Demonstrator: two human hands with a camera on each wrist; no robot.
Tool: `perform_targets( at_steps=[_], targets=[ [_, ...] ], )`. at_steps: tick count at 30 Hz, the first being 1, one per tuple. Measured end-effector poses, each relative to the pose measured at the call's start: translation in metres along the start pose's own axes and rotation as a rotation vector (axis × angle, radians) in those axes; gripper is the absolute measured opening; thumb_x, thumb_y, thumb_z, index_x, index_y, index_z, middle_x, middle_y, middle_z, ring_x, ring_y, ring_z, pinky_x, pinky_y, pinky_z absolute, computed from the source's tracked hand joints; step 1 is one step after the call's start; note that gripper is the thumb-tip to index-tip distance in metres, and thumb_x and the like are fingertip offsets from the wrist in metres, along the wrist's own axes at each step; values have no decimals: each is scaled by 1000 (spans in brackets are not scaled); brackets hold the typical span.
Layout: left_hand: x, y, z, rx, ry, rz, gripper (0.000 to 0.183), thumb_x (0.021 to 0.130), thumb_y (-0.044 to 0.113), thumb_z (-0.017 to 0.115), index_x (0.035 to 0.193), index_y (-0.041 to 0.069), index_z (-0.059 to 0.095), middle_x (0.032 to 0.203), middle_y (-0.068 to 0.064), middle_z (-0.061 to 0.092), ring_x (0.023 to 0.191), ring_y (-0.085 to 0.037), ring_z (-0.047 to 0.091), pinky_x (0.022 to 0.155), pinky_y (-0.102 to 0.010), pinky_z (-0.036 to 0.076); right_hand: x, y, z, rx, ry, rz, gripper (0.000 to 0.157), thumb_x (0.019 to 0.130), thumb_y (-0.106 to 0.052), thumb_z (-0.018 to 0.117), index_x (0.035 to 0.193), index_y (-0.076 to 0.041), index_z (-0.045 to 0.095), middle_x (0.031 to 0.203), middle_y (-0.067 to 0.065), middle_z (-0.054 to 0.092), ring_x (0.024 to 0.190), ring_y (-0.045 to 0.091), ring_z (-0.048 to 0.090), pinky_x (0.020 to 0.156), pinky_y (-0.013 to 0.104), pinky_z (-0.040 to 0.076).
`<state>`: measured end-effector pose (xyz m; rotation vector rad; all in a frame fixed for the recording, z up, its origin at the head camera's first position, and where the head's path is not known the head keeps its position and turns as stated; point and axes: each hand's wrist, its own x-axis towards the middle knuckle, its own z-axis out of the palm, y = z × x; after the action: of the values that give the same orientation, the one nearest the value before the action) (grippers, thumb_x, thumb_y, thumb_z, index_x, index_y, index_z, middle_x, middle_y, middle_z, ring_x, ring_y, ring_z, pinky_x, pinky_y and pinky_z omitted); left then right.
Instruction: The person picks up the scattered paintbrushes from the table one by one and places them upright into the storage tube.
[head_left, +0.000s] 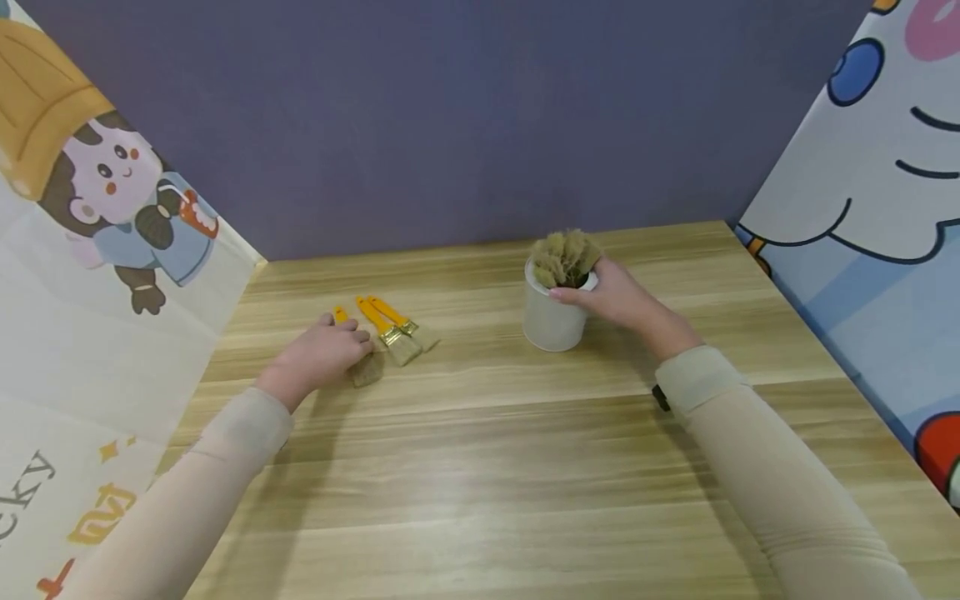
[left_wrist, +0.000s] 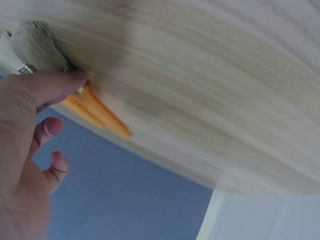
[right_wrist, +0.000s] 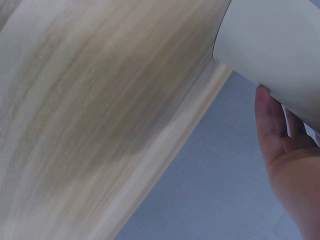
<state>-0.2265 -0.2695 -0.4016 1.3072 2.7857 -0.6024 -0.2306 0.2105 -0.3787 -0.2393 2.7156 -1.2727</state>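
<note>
On the left of the head view, my left hand (head_left: 326,354) pinches a paintbrush (head_left: 367,372), its fingers covering the brush's middle. The pale bristles point toward me and the orange handle tip shows beyond the fingers. In the left wrist view the thumb (left_wrist: 62,85) lies across the brush area, with two other fingers curled away from it. Beside that hand lie two more paintbrushes (head_left: 393,335) with orange handles and gold ferrules. My right hand (head_left: 626,296) grips a white pot (head_left: 553,321) at its rim, the thumb along the near side. Tan, bristly tufts (head_left: 564,254) fill the pot's mouth.
The wood-grain table (head_left: 450,467) ends at a purple-grey wall (head_left: 450,125) behind the pot. Cartoon-printed panels (head_left: 97,333) stand along the left and right sides. A small black object (head_left: 661,397) shows at the right sleeve cuff.
</note>
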Motion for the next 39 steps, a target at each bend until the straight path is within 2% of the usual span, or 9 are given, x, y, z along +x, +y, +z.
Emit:
perform_targets(
  at_steps=[3,8,12,16,20,24,28,33,39],
  targets=[
    [-1,2,-4,3,5,11,23,88,3,83,108,11,79,107,-3,75,102,-29,65,92,-63,56,0,0,1,4,0,-3,99,94,-56,77,170,-17,27,169,22,39,156,43,38,127,63,31],
    [-3,1,-16,-156,-18,-30,23,80,19,92,97,14,79,96,-1,72,96,-27,62,91,-64,53,0,-1,1,1,2,-10,99,94,-54,78,170,-17,27,169,22,39,157,44,38,128,63,30],
    [0,-4,-42,-279,58,-79,21,79,22,87,94,12,77,91,-2,70,94,-28,64,87,-61,50,0,-1,0,3,0,-10,99,93,-55,78,170,-18,27,169,22,39,157,44,38,128,63,30],
    [9,-11,-87,-408,262,-115,17,83,22,82,96,13,76,93,-2,74,92,-25,66,84,-53,50,0,-1,-1,0,0,-4,101,93,-57,78,170,-19,26,170,21,37,157,44,37,127,64,30],
    [25,-7,-136,-627,548,-145,14,86,17,84,97,12,77,90,-1,72,86,-17,56,77,-35,43,0,-1,-2,-3,6,-3,101,92,-57,79,170,-20,26,170,22,38,156,45,38,127,65,31],
    [46,16,-177,-938,778,-206,18,86,19,88,98,9,79,88,1,65,81,-16,47,74,-27,35,-1,-2,-2,-5,0,0,101,92,-57,78,170,-20,26,170,21,38,156,44,38,126,64,32],
    [76,48,-206,-1178,897,-212,24,88,21,89,106,8,80,92,1,70,84,-16,51,73,-27,36,-2,-2,0,-5,0,3,100,93,-56,78,169,-17,28,169,22,39,156,44,39,127,64,32],
    [119,86,-217,-1232,910,-160,26,92,26,86,111,10,79,98,-2,77,90,-18,52,82,-27,37,-3,-1,1,6,11,-7,94,93,-54,80,165,-14,34,165,21,45,154,43,42,126,64,32],
    [154,110,-209,-1237,858,-221,32,94,34,83,116,12,79,100,2,79,91,-15,56,80,-25,43,-2,0,0,10,-10,-5,96,92,-61,76,165,-15,33,163,18,47,151,41,46,122,65,37]
  ],
)
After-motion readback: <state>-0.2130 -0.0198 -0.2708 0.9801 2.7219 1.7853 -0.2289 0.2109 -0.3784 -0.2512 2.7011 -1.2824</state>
